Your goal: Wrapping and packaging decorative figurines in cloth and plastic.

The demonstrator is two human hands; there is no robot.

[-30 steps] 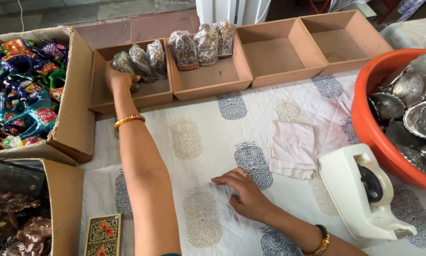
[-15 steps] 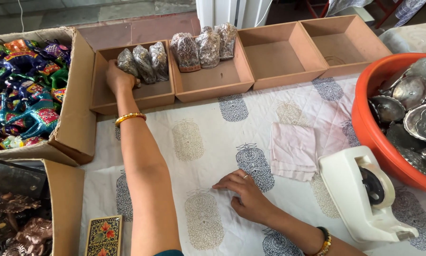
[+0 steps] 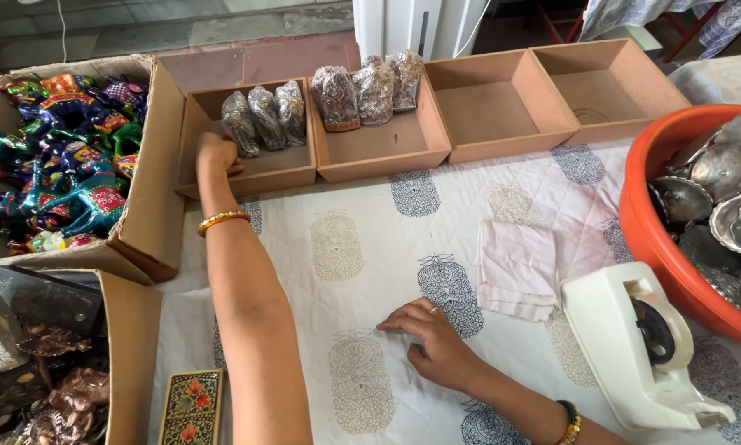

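In the leftmost tray (image 3: 191, 140), the left hand (image 3: 215, 154) curls beside the nearest packet (image 3: 239, 124), touching or nearly so; whether it grips I cannot tell, its fingers being hidden. The packets look light, crinkly and slippery, best pinched at the neck. The right hand (image 3: 436, 346) rests loosely open, empty, on the cloth (image 3: 354, 231).

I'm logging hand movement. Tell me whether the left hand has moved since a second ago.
Hardly. The left hand sits at the front left corner of the leftmost tray, beside the wrapped packets, as before; the small shift in the picture matches the camera's own.
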